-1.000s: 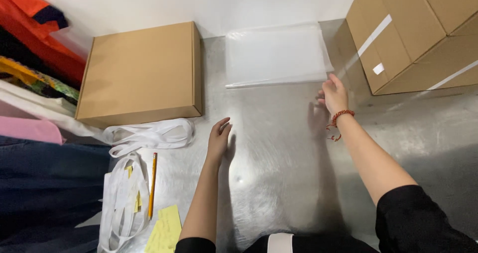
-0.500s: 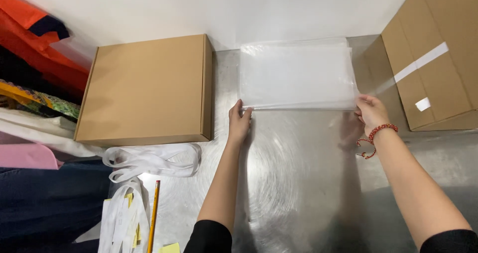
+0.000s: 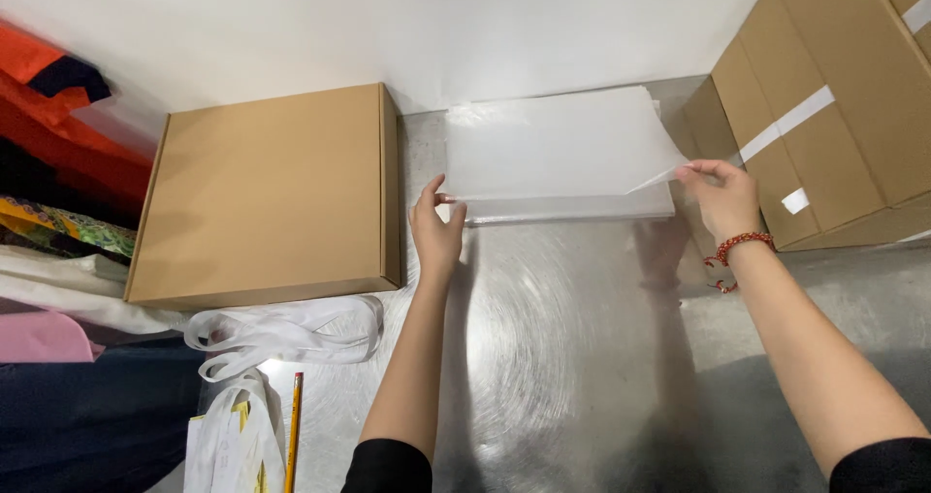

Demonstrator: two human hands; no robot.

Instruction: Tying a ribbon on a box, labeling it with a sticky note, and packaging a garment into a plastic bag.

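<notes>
The left hand [image 3: 436,233], half a second ago pressed flat at the near left corner of the stack of clear plastic bags [image 3: 562,154], now curls its fingers loosely against that corner, while the right hand [image 3: 722,197] has pinched the top bag [image 3: 652,175] at the near right corner and peeled it upward. The stack itself lies as before on the steel desk [image 3: 543,357] against the back wall. A flat brown cardboard box [image 3: 267,197] sits just left of it, taped cartons [image 3: 834,115] stand right, and white straps [image 3: 281,333] and a pencil [image 3: 292,430] lie nearer the person.
</notes>
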